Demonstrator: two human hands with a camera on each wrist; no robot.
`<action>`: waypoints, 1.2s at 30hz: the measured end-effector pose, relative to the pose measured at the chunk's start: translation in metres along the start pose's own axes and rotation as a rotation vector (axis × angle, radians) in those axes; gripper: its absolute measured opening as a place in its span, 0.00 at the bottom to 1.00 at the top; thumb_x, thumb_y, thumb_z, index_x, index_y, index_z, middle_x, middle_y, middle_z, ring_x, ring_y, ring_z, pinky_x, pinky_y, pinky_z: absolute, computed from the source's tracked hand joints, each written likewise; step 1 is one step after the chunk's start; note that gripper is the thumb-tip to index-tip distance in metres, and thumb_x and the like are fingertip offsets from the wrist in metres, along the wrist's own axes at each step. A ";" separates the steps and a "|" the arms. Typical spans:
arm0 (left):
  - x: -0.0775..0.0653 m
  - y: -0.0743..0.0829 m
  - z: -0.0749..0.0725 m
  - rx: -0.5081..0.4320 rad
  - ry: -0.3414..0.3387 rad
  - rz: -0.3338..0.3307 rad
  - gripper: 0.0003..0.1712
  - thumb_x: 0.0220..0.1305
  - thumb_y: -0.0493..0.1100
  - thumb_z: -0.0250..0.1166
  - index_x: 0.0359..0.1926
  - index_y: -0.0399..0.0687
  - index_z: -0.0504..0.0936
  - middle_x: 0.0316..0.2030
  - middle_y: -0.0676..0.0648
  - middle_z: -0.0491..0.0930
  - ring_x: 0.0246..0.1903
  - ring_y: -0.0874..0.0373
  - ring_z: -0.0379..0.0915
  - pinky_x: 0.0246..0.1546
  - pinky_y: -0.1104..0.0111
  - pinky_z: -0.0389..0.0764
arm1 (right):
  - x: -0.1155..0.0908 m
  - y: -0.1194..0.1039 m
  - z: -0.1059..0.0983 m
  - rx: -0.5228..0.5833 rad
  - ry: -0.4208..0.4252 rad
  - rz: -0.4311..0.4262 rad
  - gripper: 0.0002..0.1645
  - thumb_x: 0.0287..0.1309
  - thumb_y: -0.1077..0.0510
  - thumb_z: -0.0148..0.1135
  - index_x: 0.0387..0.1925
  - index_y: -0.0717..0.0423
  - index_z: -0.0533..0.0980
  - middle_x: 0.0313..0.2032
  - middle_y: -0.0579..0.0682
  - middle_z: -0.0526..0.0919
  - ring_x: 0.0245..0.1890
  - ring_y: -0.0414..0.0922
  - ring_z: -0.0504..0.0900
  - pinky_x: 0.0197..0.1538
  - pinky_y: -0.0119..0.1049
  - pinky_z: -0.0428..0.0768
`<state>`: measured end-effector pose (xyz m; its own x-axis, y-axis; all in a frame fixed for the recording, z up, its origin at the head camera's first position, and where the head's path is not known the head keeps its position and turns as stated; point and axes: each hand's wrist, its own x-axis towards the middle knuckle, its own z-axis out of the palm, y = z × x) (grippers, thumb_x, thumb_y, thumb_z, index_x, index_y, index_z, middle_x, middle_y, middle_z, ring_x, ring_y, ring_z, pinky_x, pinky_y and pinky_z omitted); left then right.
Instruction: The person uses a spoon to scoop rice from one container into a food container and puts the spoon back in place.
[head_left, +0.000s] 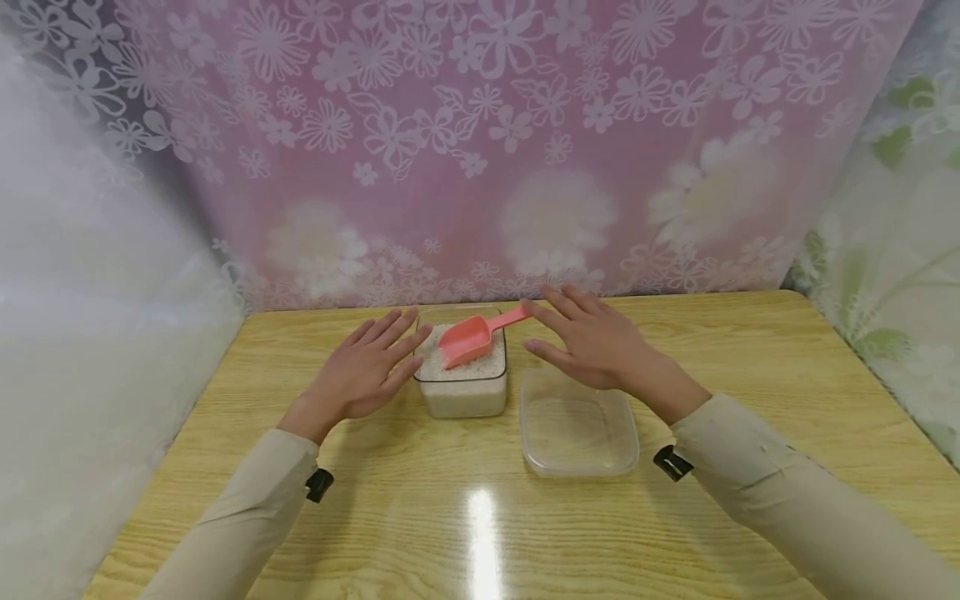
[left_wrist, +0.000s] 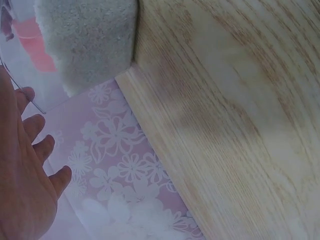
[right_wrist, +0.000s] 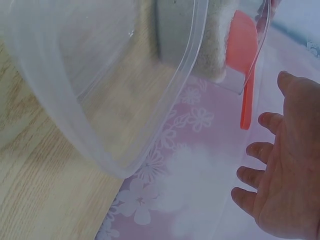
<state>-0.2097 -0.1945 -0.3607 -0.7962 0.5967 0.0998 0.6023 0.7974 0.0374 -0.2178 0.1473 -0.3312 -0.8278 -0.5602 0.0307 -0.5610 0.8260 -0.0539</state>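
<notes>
A clear square container [head_left: 463, 398] of white rice [left_wrist: 92, 42] stands near the back of the table. On the rice lies a pink scoop [head_left: 467, 340], its handle sticking out over the right rim. My left hand [head_left: 367, 367] is spread beside the container, fingertips right at its left rim. Fingers extended, my right hand [head_left: 592, 337] hovers just right of the scoop; its fingertips overlap the handle's end in the head view, while the right wrist view shows a gap between them. Below the right hand sits a second clear plastic container [head_left: 579, 433] with nothing in it.
The wooden table [head_left: 405, 517] ends at the back against a pink flowered curtain [head_left: 450, 208]. Pale curtains hang at both sides. Black wrist devices sit at the left sleeve [head_left: 262, 483] and right sleeve [head_left: 750, 450].
</notes>
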 end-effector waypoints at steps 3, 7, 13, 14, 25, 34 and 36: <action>0.001 0.000 0.001 0.002 -0.004 0.012 0.33 0.76 0.60 0.35 0.75 0.54 0.52 0.74 0.48 0.43 0.72 0.50 0.38 0.69 0.53 0.44 | 0.002 -0.002 -0.001 0.001 -0.001 -0.002 0.42 0.67 0.28 0.31 0.76 0.42 0.47 0.74 0.55 0.47 0.72 0.57 0.42 0.69 0.56 0.47; 0.001 0.000 0.001 0.007 -0.019 0.016 0.33 0.76 0.59 0.33 0.76 0.53 0.49 0.74 0.48 0.44 0.72 0.51 0.38 0.70 0.53 0.43 | 0.006 -0.005 -0.004 0.007 -0.006 -0.003 0.42 0.67 0.28 0.32 0.75 0.42 0.48 0.74 0.54 0.46 0.72 0.57 0.43 0.70 0.55 0.47; 0.000 0.000 0.001 0.000 -0.015 0.016 0.33 0.76 0.59 0.34 0.75 0.53 0.50 0.74 0.49 0.44 0.72 0.50 0.41 0.70 0.53 0.43 | 0.014 -0.007 -0.003 0.038 -0.026 0.017 0.44 0.66 0.26 0.29 0.75 0.41 0.47 0.74 0.53 0.44 0.72 0.57 0.43 0.69 0.56 0.48; 0.000 0.000 0.001 -0.002 -0.014 0.014 0.33 0.76 0.59 0.34 0.75 0.53 0.50 0.74 0.49 0.44 0.72 0.51 0.41 0.70 0.53 0.43 | 0.015 -0.007 -0.003 0.047 -0.030 0.024 0.44 0.66 0.26 0.29 0.75 0.41 0.47 0.74 0.53 0.44 0.72 0.57 0.43 0.69 0.57 0.48; 0.001 0.000 0.004 -0.002 0.003 0.013 0.33 0.75 0.61 0.33 0.75 0.55 0.50 0.74 0.50 0.44 0.72 0.52 0.39 0.69 0.53 0.43 | 0.026 -0.002 0.001 0.260 -0.033 0.094 0.40 0.71 0.33 0.33 0.76 0.47 0.47 0.74 0.55 0.45 0.71 0.58 0.46 0.66 0.60 0.54; 0.001 0.000 0.003 -0.014 -0.014 0.005 0.33 0.75 0.61 0.33 0.75 0.56 0.50 0.74 0.50 0.44 0.72 0.53 0.38 0.70 0.54 0.42 | 0.034 -0.001 0.006 0.689 -0.008 0.194 0.42 0.72 0.34 0.28 0.75 0.57 0.46 0.73 0.56 0.48 0.70 0.57 0.51 0.68 0.56 0.53; 0.001 0.001 0.003 -0.011 -0.013 0.005 0.33 0.75 0.61 0.33 0.75 0.56 0.51 0.74 0.50 0.43 0.72 0.53 0.38 0.70 0.54 0.43 | 0.034 -0.002 0.008 0.731 0.001 0.225 0.41 0.72 0.35 0.29 0.75 0.57 0.48 0.73 0.57 0.48 0.70 0.57 0.51 0.68 0.56 0.53</action>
<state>-0.2104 -0.1930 -0.3640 -0.7941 0.6016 0.0870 0.6065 0.7936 0.0478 -0.2444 0.1262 -0.3378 -0.9219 -0.3832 -0.0579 -0.2336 0.6686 -0.7060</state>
